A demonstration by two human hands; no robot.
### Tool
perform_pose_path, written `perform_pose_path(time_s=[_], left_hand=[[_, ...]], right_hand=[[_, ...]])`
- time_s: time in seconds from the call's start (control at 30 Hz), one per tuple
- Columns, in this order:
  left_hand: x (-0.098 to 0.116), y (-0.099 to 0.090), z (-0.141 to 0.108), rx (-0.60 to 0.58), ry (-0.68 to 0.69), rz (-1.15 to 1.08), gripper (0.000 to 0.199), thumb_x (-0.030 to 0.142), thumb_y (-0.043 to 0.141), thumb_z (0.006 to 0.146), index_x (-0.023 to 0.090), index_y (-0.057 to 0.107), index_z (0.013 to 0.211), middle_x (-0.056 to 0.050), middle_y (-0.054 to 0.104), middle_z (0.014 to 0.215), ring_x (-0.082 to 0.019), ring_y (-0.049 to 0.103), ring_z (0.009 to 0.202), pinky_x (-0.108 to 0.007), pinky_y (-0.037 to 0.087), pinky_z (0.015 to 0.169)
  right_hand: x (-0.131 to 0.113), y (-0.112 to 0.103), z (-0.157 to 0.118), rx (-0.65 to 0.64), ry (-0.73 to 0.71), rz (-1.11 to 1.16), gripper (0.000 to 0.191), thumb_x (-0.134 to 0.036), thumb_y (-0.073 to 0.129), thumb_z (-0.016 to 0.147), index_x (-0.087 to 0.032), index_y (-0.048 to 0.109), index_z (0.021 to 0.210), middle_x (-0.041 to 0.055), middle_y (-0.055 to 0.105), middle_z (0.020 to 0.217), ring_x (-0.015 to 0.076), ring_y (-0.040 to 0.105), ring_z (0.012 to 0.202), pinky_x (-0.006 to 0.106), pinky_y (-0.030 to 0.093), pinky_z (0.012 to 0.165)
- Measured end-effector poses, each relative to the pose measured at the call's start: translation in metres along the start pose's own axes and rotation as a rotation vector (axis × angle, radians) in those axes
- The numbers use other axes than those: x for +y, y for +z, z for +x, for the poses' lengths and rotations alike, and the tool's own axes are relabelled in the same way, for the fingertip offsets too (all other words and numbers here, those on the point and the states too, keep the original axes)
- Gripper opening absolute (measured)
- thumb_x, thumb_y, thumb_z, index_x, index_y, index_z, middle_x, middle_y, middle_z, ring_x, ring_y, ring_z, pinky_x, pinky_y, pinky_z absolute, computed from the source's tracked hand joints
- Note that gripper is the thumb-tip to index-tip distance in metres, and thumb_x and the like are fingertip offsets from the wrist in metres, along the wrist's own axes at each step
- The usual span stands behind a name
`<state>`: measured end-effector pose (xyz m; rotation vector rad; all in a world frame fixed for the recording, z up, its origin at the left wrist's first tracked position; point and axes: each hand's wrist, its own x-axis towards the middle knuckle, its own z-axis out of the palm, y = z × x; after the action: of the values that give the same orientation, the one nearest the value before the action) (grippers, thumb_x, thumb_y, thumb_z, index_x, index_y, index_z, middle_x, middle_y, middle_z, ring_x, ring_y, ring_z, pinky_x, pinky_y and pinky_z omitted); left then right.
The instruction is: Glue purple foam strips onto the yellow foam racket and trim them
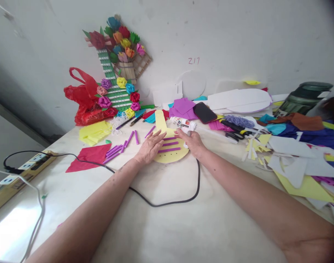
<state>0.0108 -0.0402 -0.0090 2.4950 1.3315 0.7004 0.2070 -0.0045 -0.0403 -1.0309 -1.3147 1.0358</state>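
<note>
A yellow guitar-shaped cutout (172,157) lies flat before me, its narrow neck pointing to the wall. Purple strips (170,150) run across its round part in parallel rows, with a line of dark dots nearer me. My left hand (152,146) rests on its left side, fingers stretched out over the strip ends. At its right edge, my right hand (192,141) is wrapped round a white hot glue gun (192,126), whose cord trails toward me. The gun's nozzle is hard to make out. Several loose purple paper sticks (114,150) lie to the left.
A black cord (167,204) loops across the table to a power strip (27,166) at left. Behind stand a red bag (86,96) and a paper-flower guitar (110,76). A phone (205,112), scissors (234,136) and paper scraps (292,160) crowd the right.
</note>
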Motion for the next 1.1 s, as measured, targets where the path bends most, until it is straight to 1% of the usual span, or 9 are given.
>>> perform_pose_path(time_s=[0.1, 0.23, 0.43, 0.5, 0.6, 0.7, 0.8, 0.93, 1.1], left_hand=[[0.002, -0.002, 0.003, -0.088, 0.045, -0.056, 0.055, 0.039, 0.019, 0.091, 0.015, 0.034, 0.138, -0.003, 0.036, 0.143, -0.016, 0.024, 0.135, -0.036, 0.008, 0.114], [0.003, -0.005, 0.004, -0.161, 0.008, -0.067, 0.057, 0.039, 0.017, 0.091, 0.015, 0.023, 0.142, -0.002, 0.037, 0.142, -0.013, 0.026, 0.134, -0.033, 0.005, 0.114], [0.003, -0.005, 0.004, -0.189, -0.009, -0.053, 0.057, 0.038, 0.016, 0.091, 0.017, 0.016, 0.144, -0.002, 0.039, 0.141, -0.012, 0.029, 0.133, -0.032, 0.005, 0.113], [0.002, -0.005, 0.005, -0.186, 0.001, -0.039, 0.056, 0.038, 0.016, 0.091, 0.016, 0.017, 0.143, -0.003, 0.038, 0.141, -0.013, 0.029, 0.133, -0.032, 0.005, 0.113], [0.003, -0.006, 0.008, -0.191, 0.024, 0.001, 0.055, 0.037, 0.017, 0.092, 0.017, 0.023, 0.142, -0.002, 0.032, 0.144, -0.014, 0.024, 0.135, -0.034, 0.005, 0.113], [0.006, -0.007, 0.016, -0.237, 0.048, 0.033, 0.053, 0.037, 0.016, 0.091, 0.021, 0.026, 0.141, 0.0, 0.027, 0.147, -0.013, 0.017, 0.137, -0.035, 0.005, 0.113], [0.009, -0.006, 0.024, -0.3, 0.07, 0.037, 0.053, 0.037, 0.016, 0.091, 0.021, 0.026, 0.141, 0.001, 0.025, 0.147, -0.011, 0.016, 0.137, -0.034, 0.004, 0.113], [0.011, -0.006, 0.028, -0.306, 0.068, 0.01, 0.054, 0.036, 0.016, 0.091, 0.02, 0.024, 0.141, 0.0, 0.027, 0.146, -0.009, 0.019, 0.136, -0.031, 0.006, 0.112], [0.015, -0.006, 0.025, -0.302, 0.061, -0.014, 0.056, 0.039, 0.017, 0.09, 0.018, 0.024, 0.142, -0.001, 0.035, 0.143, -0.011, 0.022, 0.135, -0.031, 0.007, 0.112]], right_hand=[[-0.002, 0.001, -0.001, 0.014, 0.017, 0.002, 0.048, -0.054, 0.059, 0.071, -0.015, 0.065, 0.099, 0.0099, 0.069, 0.093, 0.0242, 0.064, 0.091, 0.036, 0.048, 0.078], [-0.007, 0.001, -0.003, 0.02, 0.033, 0.006, 0.048, -0.055, 0.059, 0.07, -0.015, 0.065, 0.097, 0.0099, 0.069, 0.094, 0.0241, 0.064, 0.089, 0.036, 0.048, 0.075], [-0.008, 0.001, -0.003, 0.023, 0.048, 0.005, 0.049, -0.054, 0.059, 0.07, -0.015, 0.064, 0.099, 0.0108, 0.069, 0.096, 0.0238, 0.064, 0.09, 0.035, 0.047, 0.074], [-0.008, 0.001, -0.003, 0.028, 0.058, 0.023, 0.049, -0.054, 0.06, 0.07, -0.014, 0.064, 0.099, 0.0111, 0.069, 0.097, 0.0239, 0.065, 0.089, 0.034, 0.047, 0.073], [-0.01, 0.001, -0.004, 0.038, 0.078, 0.06, 0.05, -0.055, 0.062, 0.067, -0.015, 0.065, 0.096, 0.0108, 0.069, 0.099, 0.0241, 0.065, 0.089, 0.032, 0.048, 0.071], [-0.013, 0.001, -0.004, 0.063, 0.104, 0.142, 0.048, -0.054, 0.064, 0.065, -0.015, 0.064, 0.095, 0.0106, 0.068, 0.101, 0.0233, 0.065, 0.088, 0.03, 0.048, 0.067], [-0.015, 0.002, -0.005, 0.087, 0.124, 0.218, 0.046, -0.052, 0.065, 0.065, -0.016, 0.063, 0.094, 0.0103, 0.068, 0.101, 0.0225, 0.066, 0.086, 0.028, 0.049, 0.061], [-0.014, 0.002, -0.004, 0.098, 0.125, 0.226, 0.045, -0.053, 0.065, 0.064, -0.017, 0.062, 0.091, 0.01, 0.068, 0.101, 0.0222, 0.066, 0.087, 0.028, 0.05, 0.062], [-0.01, 0.002, -0.001, 0.16, 0.11, 0.233, 0.046, -0.053, 0.065, 0.063, -0.016, 0.062, 0.089, 0.01, 0.068, 0.098, 0.0216, 0.066, 0.087, 0.028, 0.05, 0.065]])
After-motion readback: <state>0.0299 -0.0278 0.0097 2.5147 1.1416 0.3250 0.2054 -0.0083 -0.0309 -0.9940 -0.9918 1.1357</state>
